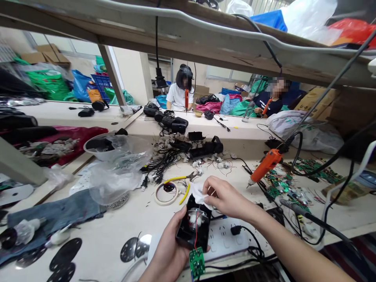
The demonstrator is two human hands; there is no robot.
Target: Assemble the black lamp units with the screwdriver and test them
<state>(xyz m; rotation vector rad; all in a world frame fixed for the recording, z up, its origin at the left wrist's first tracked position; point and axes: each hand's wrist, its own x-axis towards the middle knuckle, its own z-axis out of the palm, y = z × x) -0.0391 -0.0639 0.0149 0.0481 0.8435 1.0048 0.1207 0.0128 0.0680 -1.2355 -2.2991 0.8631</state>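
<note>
My left hand (173,246) is wrapped round a black plastic housing (183,231) that lies tilted in the palm. Inside the housing a silvery round part shows, and a red wire runs from it to a green circuit board (197,263) hanging at the near edge. Just beyond the housing, my right hand (225,196) pinches a crumpled white cloth or tissue (200,192), which touches the housing's far end. Yellow-handled pliers (184,187) and a roll of tape (166,194) lie to the left of the cloth.
An orange electric screwdriver (266,166) hangs at the right, near green circuit boards (317,168). A white power strip (226,239) lies under my right forearm. Plastic bowls (98,147) stand at the left. Black cables and housings fill the middle back. Two people sit across the bench.
</note>
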